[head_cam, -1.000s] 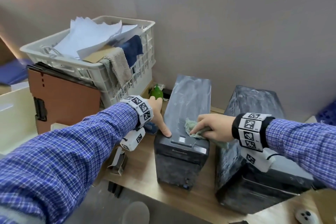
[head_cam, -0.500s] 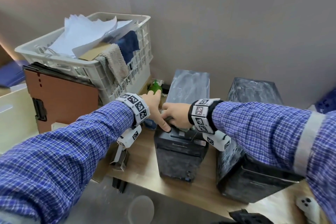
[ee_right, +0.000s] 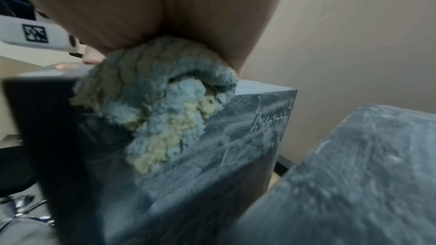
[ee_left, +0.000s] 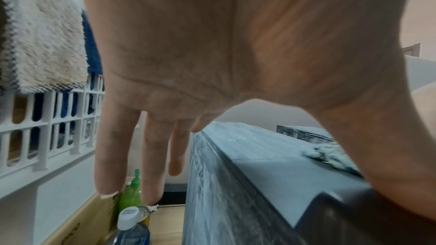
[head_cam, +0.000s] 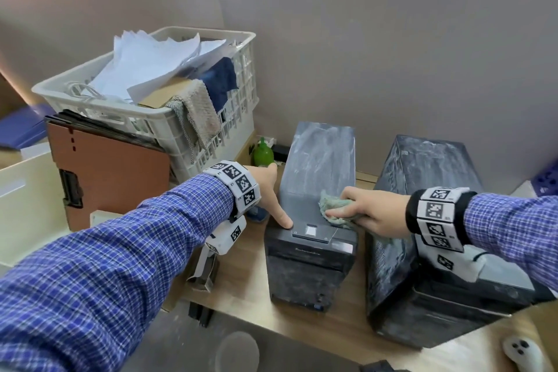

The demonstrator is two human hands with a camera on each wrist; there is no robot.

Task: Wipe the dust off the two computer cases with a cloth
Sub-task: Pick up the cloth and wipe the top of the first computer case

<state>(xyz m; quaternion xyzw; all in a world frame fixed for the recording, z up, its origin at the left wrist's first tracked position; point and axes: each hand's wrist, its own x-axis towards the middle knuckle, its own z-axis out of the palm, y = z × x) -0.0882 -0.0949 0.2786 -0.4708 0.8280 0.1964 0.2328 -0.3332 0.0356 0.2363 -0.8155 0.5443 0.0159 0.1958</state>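
Two dusty black computer cases stand side by side on the wooden desk: the left case [head_cam: 317,178] [ee_left: 259,170] [ee_right: 212,137] and the right case [head_cam: 422,190] [ee_right: 354,174]. My left hand [head_cam: 271,190] [ee_left: 188,62] braces the left case's near left corner, thumb on top, straight fingers [ee_left: 108,156] down its side. My right hand [head_cam: 368,211] grips a crumpled blue-green cloth [head_cam: 332,205] [ee_right: 160,103] [ee_left: 325,156] and presses it on the left case's top near the right front edge.
A white plastic crate [head_cam: 157,124] of papers and towels sits on a brown box [head_cam: 114,166] at the left. A green bottle [head_cam: 263,152] [ee_left: 131,193] and a clear bottle [ee_left: 132,226] stand between crate and left case. The grey wall is close behind.
My right hand swept the cloth left across the left case's front top, then back to the right edge. My left hand stayed on the corner.
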